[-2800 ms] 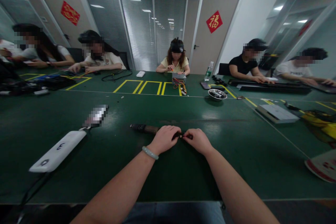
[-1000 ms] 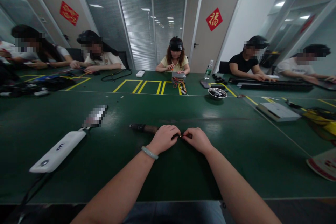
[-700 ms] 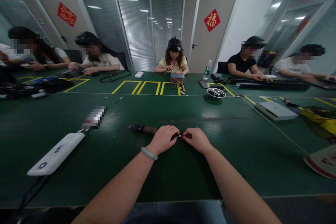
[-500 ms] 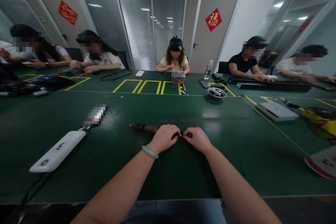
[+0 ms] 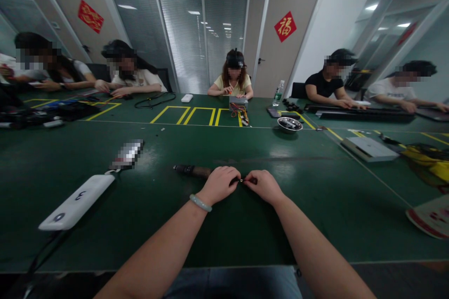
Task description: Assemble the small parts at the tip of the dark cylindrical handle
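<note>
A dark rod-like thing lies across the table, with a brown middle and a black ribbed end that has a small shiny tip at the left. My left hand, with a pale green bangle on the wrist, is closed around its right part. My right hand pinches its far right end just beside the left fingertips. Between the two sets of fingertips shows a small gold-coloured bit. The fingers hide most of that end, so its shape cannot be made out.
Left of my hands lie a white power bank with a cable and a phone-like device. Farther off are a metal bowl, a water bottle and a flat grey box. Several people sit across the green table.
</note>
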Action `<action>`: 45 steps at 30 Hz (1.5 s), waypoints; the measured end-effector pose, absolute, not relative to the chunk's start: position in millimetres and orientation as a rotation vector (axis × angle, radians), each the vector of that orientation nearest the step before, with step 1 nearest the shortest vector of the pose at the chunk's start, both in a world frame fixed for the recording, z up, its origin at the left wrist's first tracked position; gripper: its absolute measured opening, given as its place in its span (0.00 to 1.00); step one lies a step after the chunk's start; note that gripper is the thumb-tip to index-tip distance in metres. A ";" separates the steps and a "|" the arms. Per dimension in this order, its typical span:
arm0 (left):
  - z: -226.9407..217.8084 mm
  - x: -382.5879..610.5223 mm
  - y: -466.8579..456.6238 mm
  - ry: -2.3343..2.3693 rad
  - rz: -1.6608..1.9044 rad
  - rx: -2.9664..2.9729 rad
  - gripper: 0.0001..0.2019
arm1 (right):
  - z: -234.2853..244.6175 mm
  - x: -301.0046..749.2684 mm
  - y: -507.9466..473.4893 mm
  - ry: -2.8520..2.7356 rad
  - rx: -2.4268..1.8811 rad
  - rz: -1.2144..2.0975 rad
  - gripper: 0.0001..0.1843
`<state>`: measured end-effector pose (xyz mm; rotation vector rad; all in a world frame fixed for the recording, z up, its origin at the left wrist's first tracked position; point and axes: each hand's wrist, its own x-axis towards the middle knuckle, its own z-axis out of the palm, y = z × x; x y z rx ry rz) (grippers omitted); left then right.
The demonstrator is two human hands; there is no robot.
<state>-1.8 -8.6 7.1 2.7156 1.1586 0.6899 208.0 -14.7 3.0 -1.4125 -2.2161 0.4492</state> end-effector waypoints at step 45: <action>3.2 -0.2 -7.1 1.158 0.701 2.728 0.05 | 0.6 207.2 -12.5 -2.236 -1.422 0.405 0.05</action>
